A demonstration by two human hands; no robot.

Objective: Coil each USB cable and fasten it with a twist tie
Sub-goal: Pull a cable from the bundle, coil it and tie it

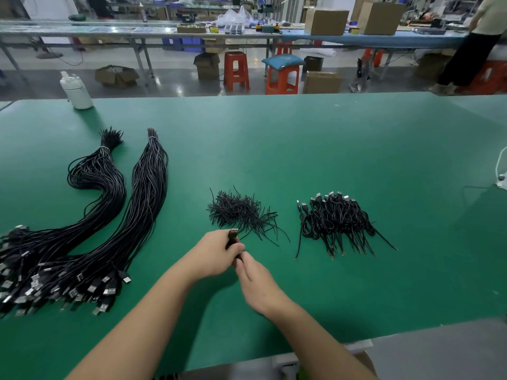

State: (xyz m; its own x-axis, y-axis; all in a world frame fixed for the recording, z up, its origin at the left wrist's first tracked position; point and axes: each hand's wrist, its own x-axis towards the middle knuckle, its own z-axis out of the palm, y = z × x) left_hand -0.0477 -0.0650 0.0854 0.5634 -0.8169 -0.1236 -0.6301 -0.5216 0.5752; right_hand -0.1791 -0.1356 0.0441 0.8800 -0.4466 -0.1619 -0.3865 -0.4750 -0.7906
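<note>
My left hand point(216, 255) grips a coiled black USB cable point(232, 238), its metal plug sticking up above my fingers. My right hand point(256, 281) meets it from the right, fingertips pinching at the coil's lower part; what they pinch is hidden. Just beyond my hands lies a loose heap of black twist ties point(241, 212). Right of it sits a pile of coiled, tied cables point(337, 220). On the left of the green table point(301, 149) lie two long bundles of uncoiled USB cables point(109, 229), plugs toward me.
A white plastic bottle point(76, 91) stands at the table's far left corner. A white cord point(500, 171) hangs at the right edge. Beyond the table are orange stools point(236, 69), cardboard boxes, long benches and a person standing point(477, 42) at the far right.
</note>
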